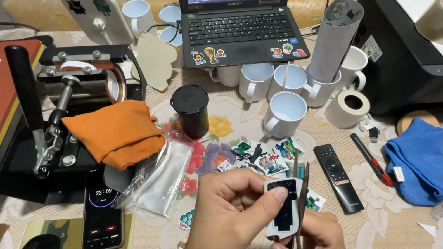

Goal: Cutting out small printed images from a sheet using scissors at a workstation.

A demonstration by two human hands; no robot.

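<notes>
Head camera is looking down on a crowded table: a mug press (74,97) under an orange cloth (114,133) is sitting at the left, a phone (101,211) lying below it. Nearer the middle, the left hand (233,219) is pinching a printed sticker cutout (281,208) between thumb and fingers, low in the picture. Just to its right, the right hand (317,239) is closed around scissors (300,199), their blades meeting the cutout's edge. Judging from this, turning the paper into short snips is probably keeping the border even. White mugs (286,112) and a blue cloth (419,165) are resting farther right.
</notes>
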